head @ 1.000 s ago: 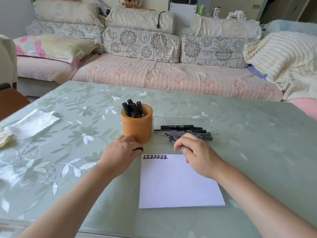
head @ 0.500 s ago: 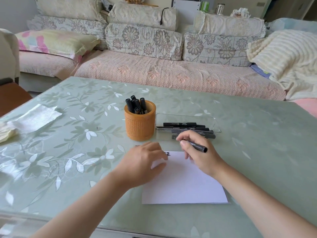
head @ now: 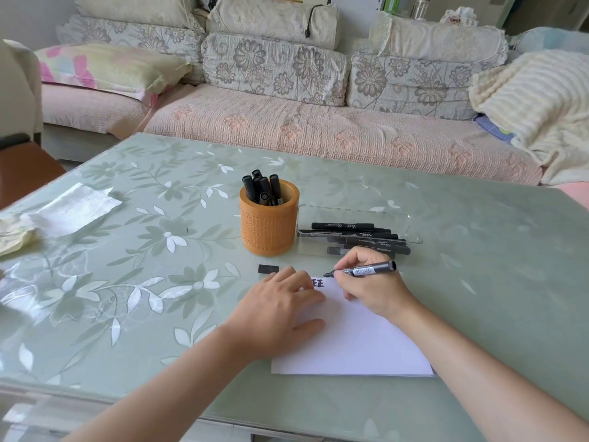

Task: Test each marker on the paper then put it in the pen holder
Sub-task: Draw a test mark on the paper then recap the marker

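My right hand (head: 373,287) grips an uncapped black marker (head: 366,269), its tip touching the top edge of the white paper (head: 357,342) beside a row of black marks (head: 318,283). My left hand (head: 275,311) lies flat on the paper's left part, fingers spread, covering most of the marks. The marker's black cap (head: 268,268) rests on the table just left of the paper's top. An orange pen holder (head: 269,223) with several black markers (head: 262,189) stands behind it. More black markers (head: 360,237) lie on a clear tray (head: 357,210) to the holder's right.
The table (head: 127,282) has a glossy green floral cover. A white napkin (head: 73,208) and a crumpled tissue (head: 12,232) lie at the far left. A sofa (head: 287,122) with cushions runs behind the table; a brown seat (head: 22,170) stands at the left.
My left hand set the cap down on the table and moved right onto the paper. My right hand lifted a marker from the tray pile and brought its tip to the paper.
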